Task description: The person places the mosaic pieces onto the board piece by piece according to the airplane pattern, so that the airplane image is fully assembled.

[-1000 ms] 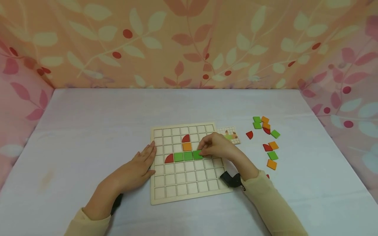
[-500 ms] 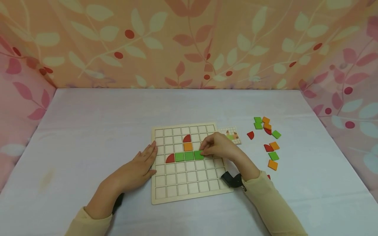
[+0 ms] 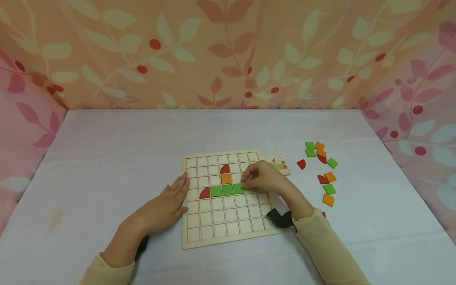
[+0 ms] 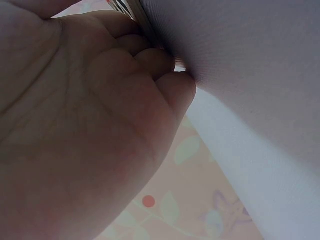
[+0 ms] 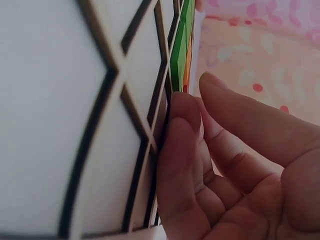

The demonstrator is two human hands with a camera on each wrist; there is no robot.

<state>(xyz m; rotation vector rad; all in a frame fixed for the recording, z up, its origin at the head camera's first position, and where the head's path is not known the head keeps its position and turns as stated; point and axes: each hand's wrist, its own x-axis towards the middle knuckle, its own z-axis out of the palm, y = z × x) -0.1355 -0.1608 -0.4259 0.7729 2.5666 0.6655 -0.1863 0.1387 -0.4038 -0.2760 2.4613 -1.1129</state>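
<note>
One second on, was unshifted, likely seated: rightmost green square tile (image 3: 239,189) in pale wooden grid board (image 3: 219,228). Was touched by bent-fingered right hand (image 3: 265,178), pinch unclear; at left edge, by straight-fingered left hand (image 3: 165,204).

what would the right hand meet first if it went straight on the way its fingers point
Likely the rightmost green tile on the grid board, just ahead of the right hand; whether they touch is unclear.

No readable text, numbers or labels anywhere
</note>
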